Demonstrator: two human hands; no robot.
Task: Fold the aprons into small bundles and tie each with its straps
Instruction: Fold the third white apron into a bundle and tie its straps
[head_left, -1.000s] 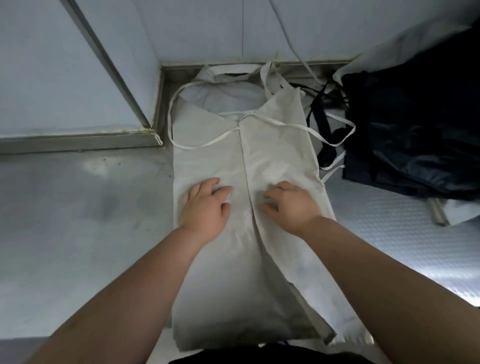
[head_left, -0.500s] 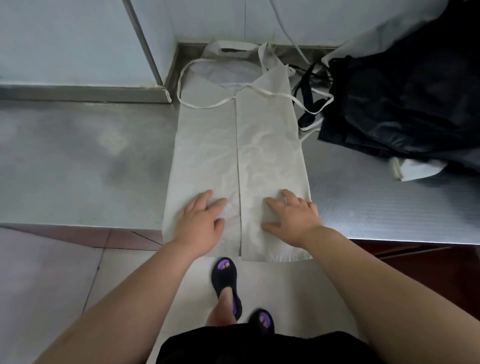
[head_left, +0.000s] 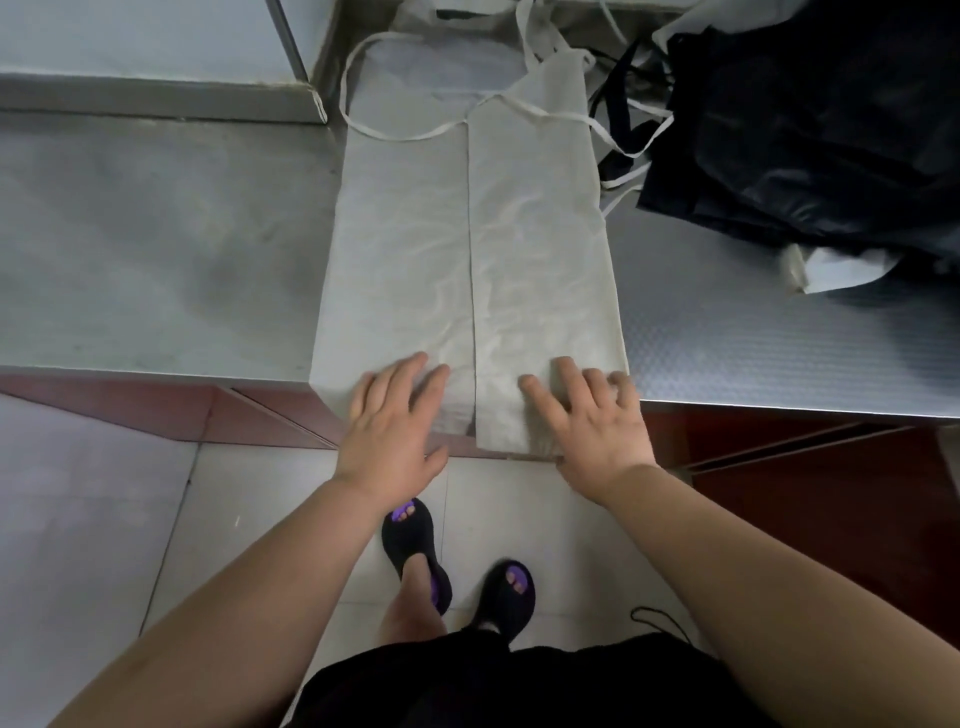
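Both hands lie flat with fingers straight and spread, gripping nothing. The left hand (head_left: 393, 423) presses the left flap and the right hand (head_left: 592, 423) presses the right flap of the pale apron (head_left: 540, 260). The apron runs away from the fingertips along the steel counter (head_left: 156, 260), its two flaps meeting in a seam between the hands. Its near end droops over the counter edge beneath the palms. Its straps (head_left: 415, 137) loop well beyond the fingertips. A heap of dark aprons (head_left: 805, 130) sits farther back, right of the right hand. Black slippers (head_left: 410, 540) stand below the wrists.
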